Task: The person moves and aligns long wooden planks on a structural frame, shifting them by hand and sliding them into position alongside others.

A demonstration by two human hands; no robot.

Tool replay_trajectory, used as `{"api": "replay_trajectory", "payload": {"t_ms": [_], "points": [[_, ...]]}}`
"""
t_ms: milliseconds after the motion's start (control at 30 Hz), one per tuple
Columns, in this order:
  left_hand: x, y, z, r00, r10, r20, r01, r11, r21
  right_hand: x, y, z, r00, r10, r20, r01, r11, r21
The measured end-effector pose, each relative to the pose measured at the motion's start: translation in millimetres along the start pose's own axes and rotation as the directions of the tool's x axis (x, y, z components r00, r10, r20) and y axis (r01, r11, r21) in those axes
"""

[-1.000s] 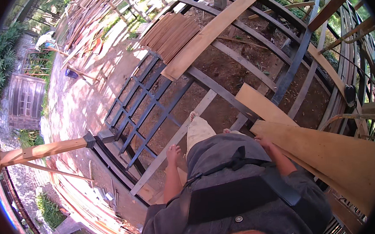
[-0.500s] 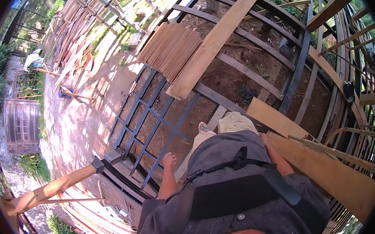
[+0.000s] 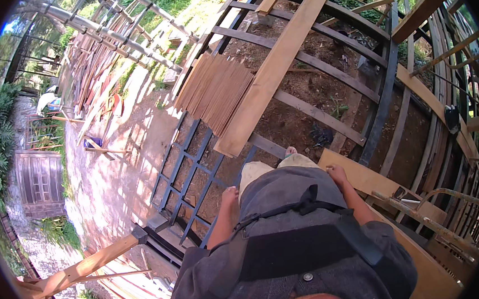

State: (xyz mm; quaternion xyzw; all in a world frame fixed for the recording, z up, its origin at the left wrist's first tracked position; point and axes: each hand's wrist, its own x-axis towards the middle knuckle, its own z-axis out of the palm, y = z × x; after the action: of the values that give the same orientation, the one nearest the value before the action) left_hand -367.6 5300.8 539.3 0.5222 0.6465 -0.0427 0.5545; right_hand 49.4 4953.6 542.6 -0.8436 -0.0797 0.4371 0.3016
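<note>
My left hand [image 3: 230, 196] hangs beside my left thigh with fingers curled and nothing visible in it. Below and ahead of it is a dark metal grid [image 3: 197, 165]. On the other side, my right hand [image 3: 336, 173] is loosely curled by my right thigh, close to a pale wooden board [image 3: 357, 177] but apparently not gripping it. A long pale plank [image 3: 279, 76] lies across the dark floor beams ahead of me. Left of this plank is a stack of thin brown slats [image 3: 215, 89]. My knees and one foot [image 3: 290, 151] show below the dark shirt.
Dark beams [image 3: 320, 70] span bare soil [image 3: 303, 102], with open gaps between them. A wooden post [image 3: 85, 266] stands at the lower left. Rusty bent metal rails [image 3: 425, 222] run along my right. Far left lie a heap of timber strips [image 3: 95, 71] and a wooden door [image 3: 39, 176].
I have moved forward, with one leg stepping ahead. My left hand swings in closer to my thigh; my right hand comes forward into fuller view. The board at my right has shifted back past me.
</note>
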Motion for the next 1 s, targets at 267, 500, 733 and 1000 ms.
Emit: {"api": "replay_trajectory", "payload": {"t_ms": [267, 500, 733, 1000], "points": [[39.1, 113.4, 49.5, 0.964, 0.265, 0.007, -0.262, 0.948, 0.181, 21.3, -29.2, -78.6, 0.971, 0.239, -0.021, -0.231, 0.957, 0.177], [83.3, 143.1, 41.9, 0.966, 0.259, -0.016, -0.247, 0.938, 0.245, 60.7, -34.1, -83.6, 0.934, 0.354, 0.037, -0.353, 0.907, 0.231], [179.9, 160.2, 35.9, 0.986, 0.102, 0.129, -0.145, 0.909, 0.391, 141.1, -145.0, -89.2, 0.943, 0.33, 0.036, -0.332, 0.931, 0.151], [298.0, 374.9, 2.7, 0.982, 0.119, 0.149, -0.116, 0.993, -0.03, 275.7, -268.4, -116.2, 0.983, 0.168, 0.078, -0.162, 0.984, -0.072]]}}
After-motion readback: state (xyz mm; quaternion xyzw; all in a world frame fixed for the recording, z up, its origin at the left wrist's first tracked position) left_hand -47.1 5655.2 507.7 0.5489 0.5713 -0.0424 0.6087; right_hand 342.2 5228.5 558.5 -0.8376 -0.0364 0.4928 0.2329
